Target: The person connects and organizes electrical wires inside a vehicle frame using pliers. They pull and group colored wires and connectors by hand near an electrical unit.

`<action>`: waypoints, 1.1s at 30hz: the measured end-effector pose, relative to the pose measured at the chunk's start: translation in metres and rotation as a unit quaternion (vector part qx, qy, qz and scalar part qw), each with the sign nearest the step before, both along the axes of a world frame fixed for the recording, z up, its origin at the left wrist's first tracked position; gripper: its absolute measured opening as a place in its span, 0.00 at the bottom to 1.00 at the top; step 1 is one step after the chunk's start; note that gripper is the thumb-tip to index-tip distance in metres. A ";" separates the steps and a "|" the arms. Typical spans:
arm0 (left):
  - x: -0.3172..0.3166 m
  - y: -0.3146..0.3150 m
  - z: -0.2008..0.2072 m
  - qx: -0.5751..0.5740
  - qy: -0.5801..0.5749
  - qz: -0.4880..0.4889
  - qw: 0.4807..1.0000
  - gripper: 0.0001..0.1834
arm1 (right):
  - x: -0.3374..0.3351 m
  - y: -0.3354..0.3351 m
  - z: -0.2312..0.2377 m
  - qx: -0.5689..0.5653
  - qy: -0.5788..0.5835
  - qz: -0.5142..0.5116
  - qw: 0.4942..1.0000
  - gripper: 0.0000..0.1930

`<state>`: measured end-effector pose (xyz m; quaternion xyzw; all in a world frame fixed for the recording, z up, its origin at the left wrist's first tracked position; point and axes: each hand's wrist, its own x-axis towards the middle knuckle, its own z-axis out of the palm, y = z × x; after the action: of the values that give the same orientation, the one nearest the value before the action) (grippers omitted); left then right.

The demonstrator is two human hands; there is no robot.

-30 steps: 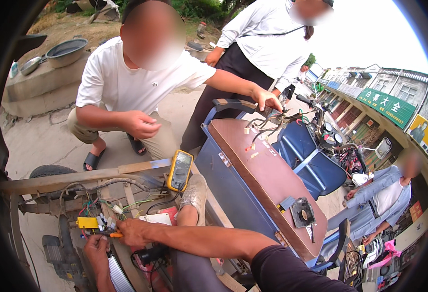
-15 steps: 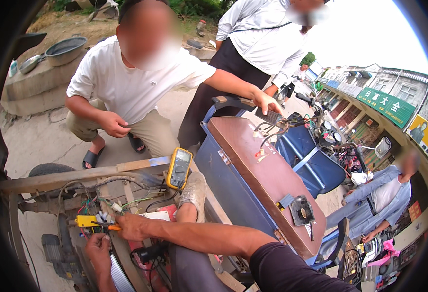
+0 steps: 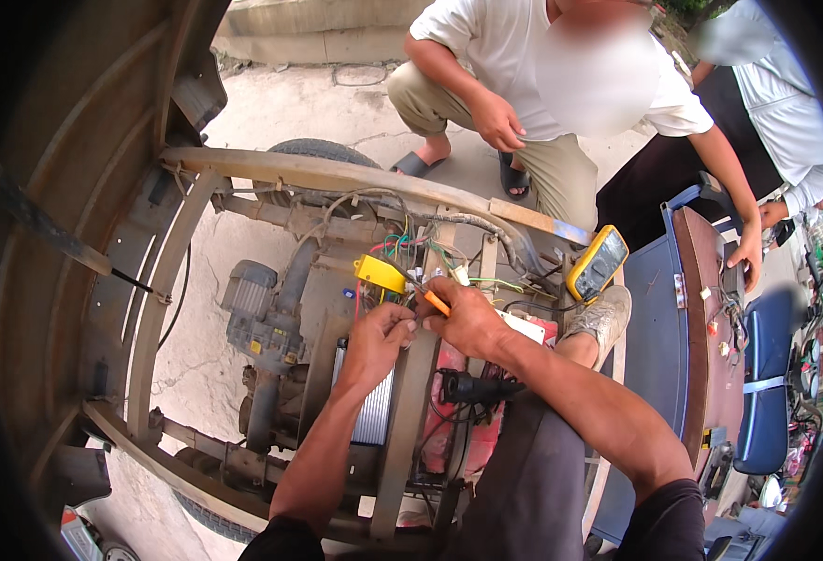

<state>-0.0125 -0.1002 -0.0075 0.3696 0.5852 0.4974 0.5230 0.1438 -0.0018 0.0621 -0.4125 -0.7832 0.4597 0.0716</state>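
Observation:
My right hand (image 3: 468, 323) is closed around a slim tool with an orange handle (image 3: 438, 303). Its dark tip points at the wires beside a yellow box (image 3: 380, 274); the kind of tool is not clear. Just left of it, my left hand (image 3: 374, 341) has thumb and fingers pinched together, below the yellow box. Whatever sits in that pinch is too small to make out. Thin coloured wires (image 3: 400, 245) and a white connector (image 3: 461, 275) lie just beyond both hands. Under my left forearm is a silver finned box (image 3: 372, 411), partly covered.
A yellow multimeter (image 3: 599, 264) leans on the frame rail (image 3: 337, 182), near my shoe (image 3: 603, 316). A motor and axle (image 3: 267, 318) lie left. A raised metal bed (image 3: 65, 234) stands far left. A co-worker (image 3: 514, 75) squats beyond the rail, one hand on the blue seat box (image 3: 650, 309).
My view has swung left and down, so the frame now sits more central. My right hand still holds the orange-handled tool; my left hand stays pinched close by.

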 end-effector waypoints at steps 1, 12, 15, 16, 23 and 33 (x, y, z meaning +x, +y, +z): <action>-0.001 -0.003 0.001 -0.004 -0.002 0.004 1.000 0.04 | -0.004 -0.002 -0.001 -0.004 -0.002 0.004 1.000 0.18; 0.008 -0.001 0.014 -0.018 0.004 -0.010 1.000 0.02 | 0.002 0.002 -0.018 -0.063 0.036 -0.084 0.994 0.15; 0.006 0.001 0.012 -0.014 0.013 -0.013 1.000 0.02 | 0.005 0.004 -0.021 -0.090 0.049 -0.097 0.990 0.15; 0.006 0.000 0.011 -0.014 0.015 -0.011 1.000 0.02 | 0.003 0.004 -0.017 -0.090 0.050 -0.095 0.990 0.15; 0.003 0.000 0.009 -0.012 0.018 0.015 1.000 0.03 | 0.015 0.001 0.022 0.065 -0.122 0.019 0.990 0.17; 0.000 0.001 0.010 -0.021 -0.014 0.052 0.998 0.03 | 0.031 -0.008 0.029 0.209 -0.188 0.076 0.956 0.19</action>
<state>-0.0124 -0.0989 0.0021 0.3209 0.6061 0.5167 0.5125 0.1749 -0.0101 0.0912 -0.4063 -0.8904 0.2033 -0.0278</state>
